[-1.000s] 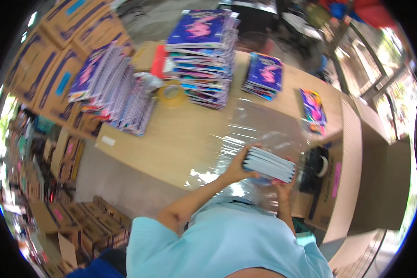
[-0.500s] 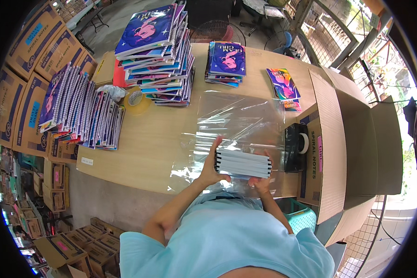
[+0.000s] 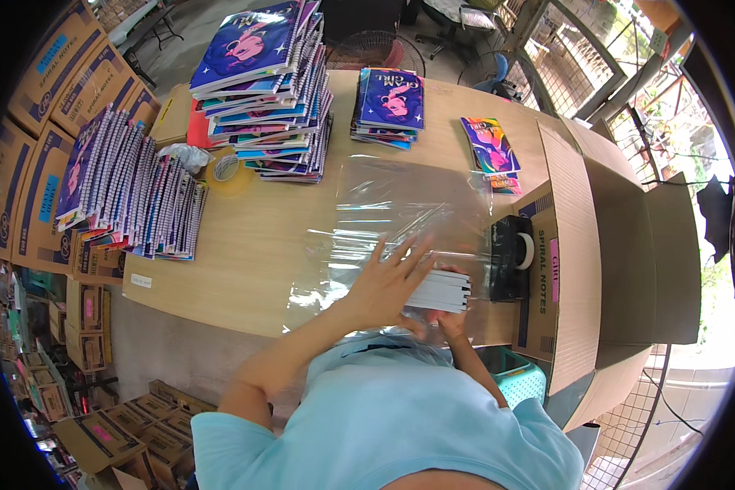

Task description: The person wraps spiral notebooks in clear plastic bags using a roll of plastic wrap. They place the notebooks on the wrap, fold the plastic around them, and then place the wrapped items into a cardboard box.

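Note:
A small stack of notebooks (image 3: 443, 292), its white page edges turned up, stands on clear plastic film (image 3: 416, 192) at the near edge of the table. My right hand (image 3: 451, 324) grips the stack from its near right side, thumb and fingers partly hidden. My left hand (image 3: 388, 287) lies across the left end of the stack with its fingers stretched and spread, slightly blurred. It covers that end, so I cannot see the bindings there. Right of the film sits a black tape dispenser (image 3: 506, 260) with a pale roll of tape (image 3: 527, 251).
An open cardboard box (image 3: 578, 261) stands at the right. Farther back are a short pile of purple notebooks (image 3: 392, 100), colourful booklets (image 3: 490, 145) and a tall notebook pile (image 3: 261, 98). Spiral notebooks (image 3: 139, 192) lean in a row at left, near a tape roll (image 3: 225, 168) and stacked cartons (image 3: 53, 106).
My left hand has shifted from gripping the stack's left end to lying over it with fingers spread. The right hand still holds the stack. The whole view has shifted slightly.

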A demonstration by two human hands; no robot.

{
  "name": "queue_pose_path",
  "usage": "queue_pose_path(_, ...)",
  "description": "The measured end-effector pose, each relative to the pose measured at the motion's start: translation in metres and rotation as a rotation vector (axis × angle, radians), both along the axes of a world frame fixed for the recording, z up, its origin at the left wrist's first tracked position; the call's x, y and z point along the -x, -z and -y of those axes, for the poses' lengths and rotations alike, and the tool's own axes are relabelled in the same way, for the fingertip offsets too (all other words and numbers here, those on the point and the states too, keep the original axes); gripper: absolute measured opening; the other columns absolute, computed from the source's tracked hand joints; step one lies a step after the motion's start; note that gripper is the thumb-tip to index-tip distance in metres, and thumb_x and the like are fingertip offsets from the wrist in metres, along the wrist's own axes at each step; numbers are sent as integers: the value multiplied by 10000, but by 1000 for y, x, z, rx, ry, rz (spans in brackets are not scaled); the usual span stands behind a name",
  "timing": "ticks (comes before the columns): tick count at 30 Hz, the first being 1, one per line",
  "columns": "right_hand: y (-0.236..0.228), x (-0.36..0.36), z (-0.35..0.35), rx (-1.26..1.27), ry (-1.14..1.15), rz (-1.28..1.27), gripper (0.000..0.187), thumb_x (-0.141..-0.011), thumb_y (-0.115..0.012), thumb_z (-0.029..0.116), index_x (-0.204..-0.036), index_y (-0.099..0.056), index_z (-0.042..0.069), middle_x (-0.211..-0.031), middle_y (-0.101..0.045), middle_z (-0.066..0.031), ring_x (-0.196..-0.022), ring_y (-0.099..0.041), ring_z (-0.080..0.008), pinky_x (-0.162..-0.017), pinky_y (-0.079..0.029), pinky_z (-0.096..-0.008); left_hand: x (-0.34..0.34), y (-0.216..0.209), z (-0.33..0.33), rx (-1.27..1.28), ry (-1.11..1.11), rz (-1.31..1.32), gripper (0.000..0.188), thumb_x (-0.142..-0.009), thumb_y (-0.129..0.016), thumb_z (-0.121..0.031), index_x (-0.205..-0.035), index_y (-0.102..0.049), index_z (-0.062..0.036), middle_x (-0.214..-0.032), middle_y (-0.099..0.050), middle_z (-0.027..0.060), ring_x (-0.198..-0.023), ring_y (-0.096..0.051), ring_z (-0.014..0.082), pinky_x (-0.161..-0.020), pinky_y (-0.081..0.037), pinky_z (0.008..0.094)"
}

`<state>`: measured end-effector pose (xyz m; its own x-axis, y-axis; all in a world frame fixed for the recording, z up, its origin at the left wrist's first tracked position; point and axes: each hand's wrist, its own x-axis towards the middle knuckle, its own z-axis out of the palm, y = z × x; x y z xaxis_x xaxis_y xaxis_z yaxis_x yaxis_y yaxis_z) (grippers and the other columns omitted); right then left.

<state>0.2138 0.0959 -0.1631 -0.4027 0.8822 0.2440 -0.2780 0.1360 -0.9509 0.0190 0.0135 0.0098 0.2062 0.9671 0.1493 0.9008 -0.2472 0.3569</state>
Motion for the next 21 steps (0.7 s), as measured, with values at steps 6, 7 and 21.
queue_pose_path(6,38,-21,-5,-65,46,431,1135,-498,-876,605,-1338,-377,27,-1251,-515,-108,-1152,-523,-240,-1005,-428,-400,40,60,22,-150,-111,1091,1461,-360,-901,-536,-1529,-148,-89,-1570,-180,195,-1446,-209,336,-1161,-196,472)
queue_pose_path(7,42,-18,-6,-31,47,413,1128,-507,-874,603,-1338,-375,25,-1236,-521,-101,-1143,-527,-233,-998,-434,-398,33,92,28,-39,-221,1096,1436,-347,-933,-426,-1519,-178,-82,-1518,-287,194,-1399,-301,325,-1132,-260,435)
queue_pose_path(21,57,-20,-6,-123,-3,330,1053,-650,-804,601,-1393,-327,28,-1321,-472,-101,-1212,-487,-246,-1038,-403,-407,1,163,11,-135,-277,1189,1338,-398,-950,-286,-1508,-229,-88,-1544,-283,163,-1357,-387,300,-1101,-326,356)
